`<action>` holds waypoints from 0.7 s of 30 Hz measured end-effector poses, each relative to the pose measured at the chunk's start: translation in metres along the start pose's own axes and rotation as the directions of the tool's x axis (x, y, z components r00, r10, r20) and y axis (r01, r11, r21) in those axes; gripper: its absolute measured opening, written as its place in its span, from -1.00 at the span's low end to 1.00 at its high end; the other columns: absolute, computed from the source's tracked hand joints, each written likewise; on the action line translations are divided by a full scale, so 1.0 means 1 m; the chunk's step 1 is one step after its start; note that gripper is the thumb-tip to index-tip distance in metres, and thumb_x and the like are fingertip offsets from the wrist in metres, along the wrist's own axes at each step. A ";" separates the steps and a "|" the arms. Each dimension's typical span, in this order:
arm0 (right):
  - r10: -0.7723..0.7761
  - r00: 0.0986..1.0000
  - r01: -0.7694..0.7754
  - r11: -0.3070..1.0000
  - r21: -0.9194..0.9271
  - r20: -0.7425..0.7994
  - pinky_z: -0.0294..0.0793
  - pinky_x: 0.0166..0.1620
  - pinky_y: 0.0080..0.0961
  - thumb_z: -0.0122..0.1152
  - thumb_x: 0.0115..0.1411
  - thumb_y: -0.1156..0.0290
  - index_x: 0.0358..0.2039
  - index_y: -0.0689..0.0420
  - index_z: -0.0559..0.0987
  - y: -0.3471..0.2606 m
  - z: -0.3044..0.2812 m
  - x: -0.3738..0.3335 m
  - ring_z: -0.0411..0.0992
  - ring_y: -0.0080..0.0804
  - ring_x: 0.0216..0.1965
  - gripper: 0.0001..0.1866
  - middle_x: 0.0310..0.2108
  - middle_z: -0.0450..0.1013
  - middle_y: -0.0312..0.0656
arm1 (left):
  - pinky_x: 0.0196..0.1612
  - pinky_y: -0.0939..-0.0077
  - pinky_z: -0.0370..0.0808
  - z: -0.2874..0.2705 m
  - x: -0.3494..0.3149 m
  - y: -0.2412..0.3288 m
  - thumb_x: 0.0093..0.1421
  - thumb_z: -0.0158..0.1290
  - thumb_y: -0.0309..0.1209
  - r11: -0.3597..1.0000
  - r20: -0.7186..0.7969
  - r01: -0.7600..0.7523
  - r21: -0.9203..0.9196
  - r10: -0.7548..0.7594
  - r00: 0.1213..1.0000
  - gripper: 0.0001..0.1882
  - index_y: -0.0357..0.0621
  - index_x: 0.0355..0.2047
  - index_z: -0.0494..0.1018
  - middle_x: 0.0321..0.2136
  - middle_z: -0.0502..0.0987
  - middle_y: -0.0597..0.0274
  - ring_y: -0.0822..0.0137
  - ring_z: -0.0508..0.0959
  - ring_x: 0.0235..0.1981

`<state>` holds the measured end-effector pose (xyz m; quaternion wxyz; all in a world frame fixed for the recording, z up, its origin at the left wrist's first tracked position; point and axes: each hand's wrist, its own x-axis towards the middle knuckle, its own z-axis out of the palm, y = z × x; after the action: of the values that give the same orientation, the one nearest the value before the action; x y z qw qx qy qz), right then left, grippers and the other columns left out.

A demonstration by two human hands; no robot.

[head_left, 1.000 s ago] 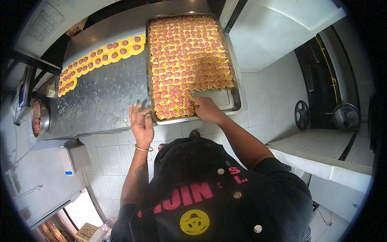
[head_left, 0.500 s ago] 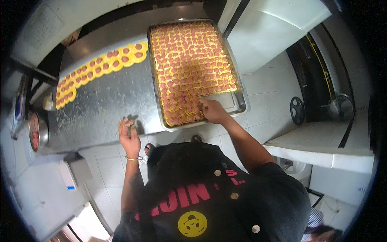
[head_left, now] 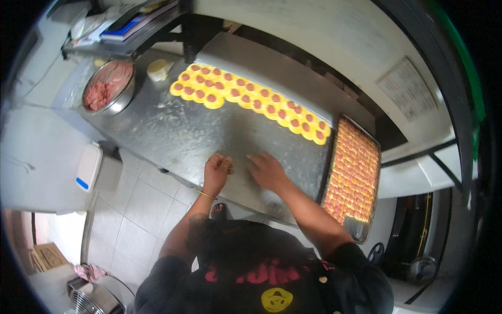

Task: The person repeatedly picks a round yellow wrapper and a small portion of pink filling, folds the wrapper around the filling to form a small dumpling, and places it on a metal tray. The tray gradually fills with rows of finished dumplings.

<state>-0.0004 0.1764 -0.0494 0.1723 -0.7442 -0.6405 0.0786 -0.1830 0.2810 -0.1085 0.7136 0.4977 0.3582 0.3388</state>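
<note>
- My left hand (head_left: 216, 168) is curled loosely shut around a small brownish lump (head_left: 228, 164), resting on the steel table (head_left: 172, 131).
- My right hand (head_left: 266, 170) lies just beside it, fingers spread flat on the table, holding nothing.
- Beyond both hands runs a band of yellow rounds with red centres (head_left: 251, 97).
- Off to the right of my right hand sits a filled tray (head_left: 354, 178).
- Far beyond my left hand stands a bowl of minced meat (head_left: 107, 86).

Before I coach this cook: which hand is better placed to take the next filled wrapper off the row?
Right, probably. The right hand lies open and flat just below the row; the left hand is curled around something small.
</note>
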 end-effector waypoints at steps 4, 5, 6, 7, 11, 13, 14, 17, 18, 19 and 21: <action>-0.157 0.987 0.158 0.956 -0.245 0.024 0.44 0.20 -0.04 -0.02 0.37 0.28 0.13 0.14 0.58 -0.005 0.056 0.169 0.46 0.10 0.11 -0.59 0.09 0.50 0.10 | -0.29 0.43 0.59 -0.028 -0.006 0.024 0.46 0.01 -0.28 0.978 -0.112 0.148 -0.145 -0.165 0.980 -0.75 -0.23 -0.24 0.51 -0.39 0.60 0.25 0.39 0.59 -0.41; -0.070 0.987 0.102 0.968 -0.228 0.143 0.42 0.21 0.01 -0.08 0.39 0.27 0.13 0.13 0.58 -0.018 0.047 0.205 0.45 0.12 0.13 -0.58 0.08 0.50 0.14 | -0.27 0.41 0.60 -0.036 -0.007 0.025 0.46 0.00 -0.26 0.962 -0.133 0.183 -0.203 -0.213 0.968 -0.73 -0.23 -0.22 0.50 -0.38 0.61 0.23 0.36 0.61 -0.39; -0.057 0.977 0.117 0.950 -0.291 0.206 0.43 0.21 0.00 -0.08 0.39 0.29 0.10 0.15 0.58 -0.018 0.052 0.224 0.46 0.11 0.11 -0.59 0.06 0.52 0.13 | -0.26 0.41 0.62 -0.040 -0.011 0.025 0.47 0.00 -0.28 0.945 -0.159 0.176 -0.275 -0.225 0.961 -0.75 -0.24 -0.22 0.50 -0.38 0.61 0.21 0.35 0.63 -0.38; -0.047 0.966 0.138 0.925 -0.353 0.256 0.43 0.20 0.00 -0.08 0.38 0.31 0.08 0.17 0.59 -0.020 0.053 0.244 0.47 0.09 0.10 -0.61 0.03 0.53 0.13 | -0.25 0.41 0.64 -0.044 -0.012 0.028 0.47 -0.01 -0.31 0.927 -0.186 0.154 -0.342 -0.227 0.956 -0.76 -0.25 -0.22 0.49 -0.37 0.61 0.19 0.33 0.64 -0.37; 0.040 0.992 -0.051 0.995 -0.089 -0.121 0.45 0.17 -0.05 -0.03 0.31 0.35 0.00 0.23 0.61 -0.024 0.081 0.250 0.52 0.07 0.04 -0.63 -0.09 0.59 0.07 | -0.12 0.37 0.66 -0.055 0.003 0.030 0.46 0.01 -0.33 0.894 -0.151 0.087 -0.439 -0.169 0.974 -0.78 -0.26 -0.11 0.47 -0.24 0.63 0.11 0.25 0.68 -0.23; 0.057 0.998 -0.055 0.988 -0.147 0.010 0.43 0.19 -0.09 -0.10 0.40 0.29 0.11 0.28 0.53 -0.017 0.086 0.236 0.51 0.09 0.04 -0.57 -0.04 0.57 0.05 | -0.10 0.23 0.65 -0.060 0.022 0.010 0.37 0.12 -0.30 0.866 -0.032 0.148 -0.478 -0.186 0.982 -0.73 -0.20 -0.05 0.47 -0.16 0.62 0.05 0.11 0.67 -0.14; 0.069 0.995 -0.056 0.982 -0.182 0.068 0.43 0.20 -0.11 -0.14 0.45 0.26 0.17 0.30 0.49 -0.013 0.080 0.229 0.50 0.09 0.03 -0.54 -0.02 0.56 0.04 | -0.10 0.16 0.64 -0.059 0.037 -0.002 0.32 0.18 -0.28 0.850 0.036 0.179 -0.495 -0.185 0.982 -0.68 -0.18 -0.03 0.46 -0.12 0.62 0.02 0.04 0.66 -0.09; -0.127 0.990 0.138 0.934 -0.329 0.054 0.46 0.15 -0.05 -0.08 0.36 0.36 -0.06 0.23 0.61 -0.017 0.079 0.168 0.53 0.12 0.00 -0.66 -0.13 0.60 0.09 | 0.01 0.24 0.62 -0.062 0.061 -0.043 0.43 -0.01 -0.29 0.915 0.175 -0.381 0.136 0.356 0.918 -0.69 -0.25 0.05 0.44 -0.08 0.60 0.06 0.15 0.64 -0.07; -0.087 0.996 0.093 0.971 -0.219 0.037 0.47 0.13 -0.06 -0.08 0.37 0.36 -0.08 0.24 0.61 -0.034 0.064 0.145 0.54 0.13 -0.02 -0.67 -0.15 0.59 0.10 | 0.04 0.26 0.61 -0.063 0.057 -0.040 0.46 -0.06 -0.30 0.852 0.253 -0.472 0.224 0.417 0.873 -0.68 -0.26 0.07 0.43 -0.06 0.59 0.08 0.18 0.63 -0.06; -0.043 0.999 0.046 0.994 -0.103 0.027 0.49 0.11 -0.06 -0.08 0.37 0.36 -0.10 0.25 0.60 -0.065 0.034 0.120 0.54 0.14 -0.05 -0.68 -0.16 0.59 0.10 | 0.07 0.26 0.60 -0.057 0.049 -0.021 0.47 -0.09 -0.31 0.898 0.273 -0.390 0.202 0.331 0.903 -0.68 -0.25 0.09 0.43 -0.05 0.58 0.08 0.19 0.62 -0.04; 0.034 0.997 -0.032 0.999 0.023 -0.066 0.51 0.07 -0.08 -0.09 0.38 0.35 -0.13 0.25 0.60 -0.081 0.021 0.063 0.55 0.16 -0.11 -0.68 -0.18 0.58 0.10 | 0.12 0.26 0.56 -0.034 0.032 0.010 0.49 -0.14 -0.34 0.962 0.331 -0.202 0.183 0.133 0.934 -0.68 -0.24 0.11 0.42 -0.03 0.58 0.09 0.21 0.60 -0.01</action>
<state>-0.0715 0.2506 -0.0333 0.2003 -0.7551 -0.6211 0.0636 -0.1962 0.3267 -0.1127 0.6722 0.6481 0.2300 0.2742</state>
